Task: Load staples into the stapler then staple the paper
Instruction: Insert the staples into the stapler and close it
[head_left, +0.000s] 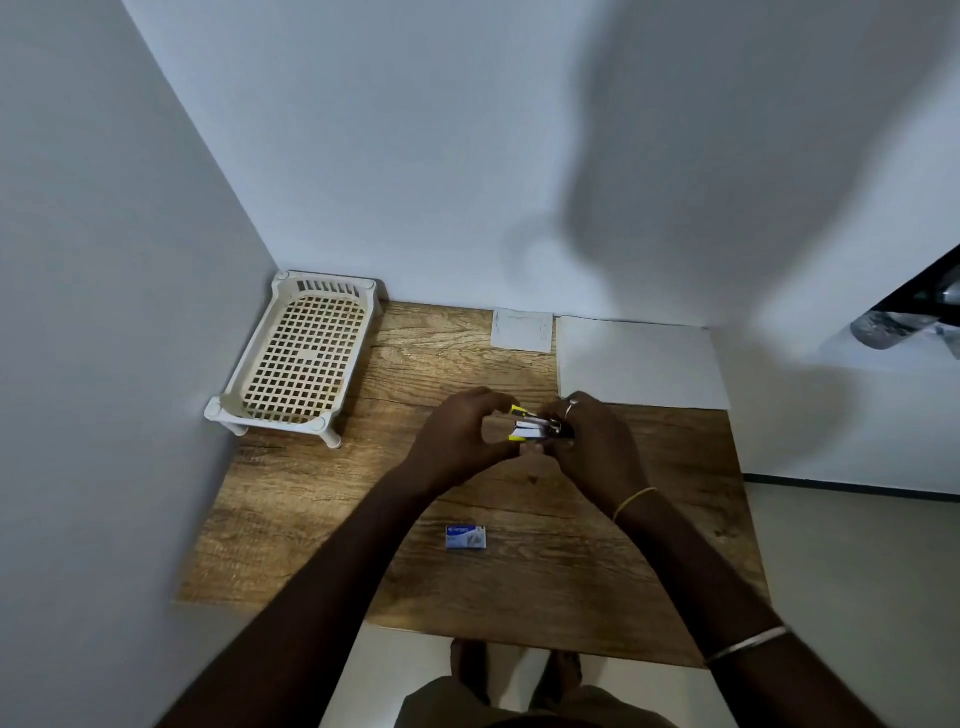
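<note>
At the far left corner of the wooden table (311, 530) stands a cream lattice tray (301, 358) on short legs, set against the wall. Right of it, the left hand (457, 441) is raised above the table's centre, fingers curled around the yellow-tipped end of the stapler (535, 428), which is held clear of the surface between both hands. The stapler appears opened, with a metal channel showing (whether staples sit in it cannot be told). Below the hands, on the near half of the table, a small blue staple box (466, 537) lies flat, well apart from them. Against the back wall lies a small white paper slip (522, 330). The right hand (592, 441), wearing a ring, grasps the stapler's other end. Beyond it, at the far right corner, a large white paper sheet (641, 361) lies flat, just beside the slip
</note>
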